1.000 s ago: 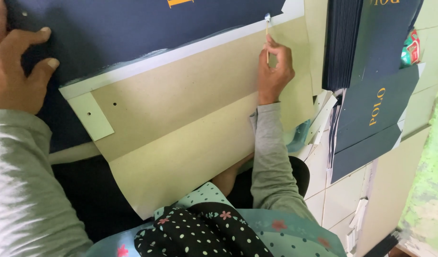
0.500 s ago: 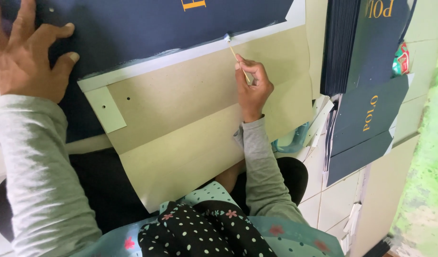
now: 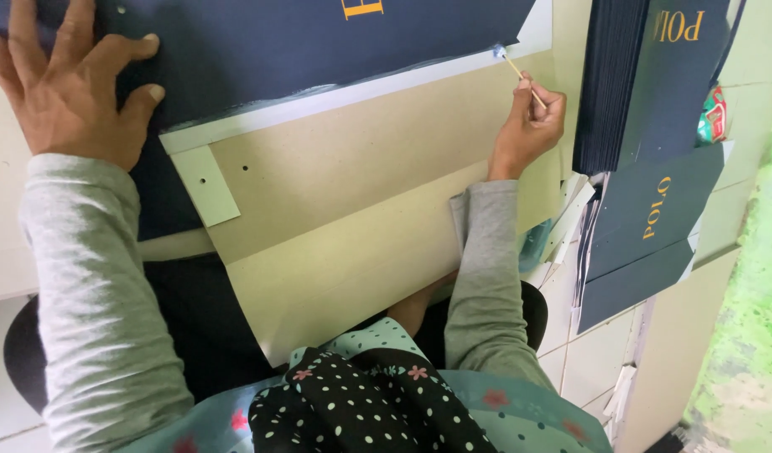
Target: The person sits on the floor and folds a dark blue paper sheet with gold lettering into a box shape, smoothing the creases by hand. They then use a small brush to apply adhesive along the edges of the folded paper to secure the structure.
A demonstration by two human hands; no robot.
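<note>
Thin wooden stick [image 3: 520, 74], whitish tip, touching navy sheet [image 3: 302, 42].

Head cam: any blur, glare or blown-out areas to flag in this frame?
Head view: lighting is soft and even, with no hard shadows. The left hand on the dark blue sheet and the right hand holding the thin stick are sharp enough. The green wall at right is overexposed and soft. The lens bends straight edges near the borders.

Navy sheet [image 3: 260, 42] with gold lettering, tan cardboard [image 3: 352, 193], grey sleeves [image 3: 92, 285], black white-dotted cloth [image 3: 361, 411].
</note>
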